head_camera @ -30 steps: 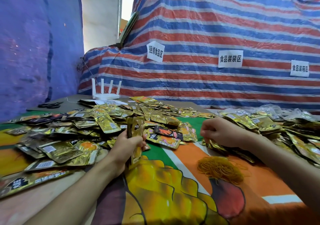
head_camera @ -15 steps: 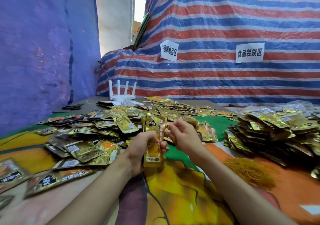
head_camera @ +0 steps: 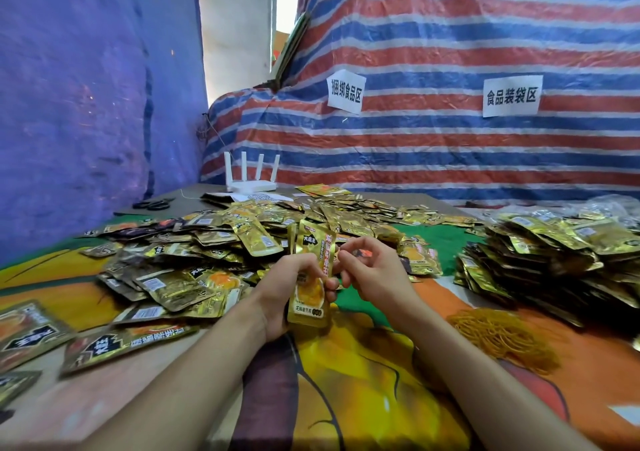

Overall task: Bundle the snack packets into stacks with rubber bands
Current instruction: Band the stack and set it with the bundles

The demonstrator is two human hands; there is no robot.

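Partly behind left-hand fingers (head_camera: pixel 304 264), the upright packet stack (head_camera: pixel 309 300).

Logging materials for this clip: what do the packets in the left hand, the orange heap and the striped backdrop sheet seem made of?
The packets in the left hand: likely metallised plastic film, glossy; gold glints and creases. The orange heap: probably rubber bands, matte; tangled thin loops. The striped sheet: seemingly woven plastic tarpaulin; crinkles, faint sheen.
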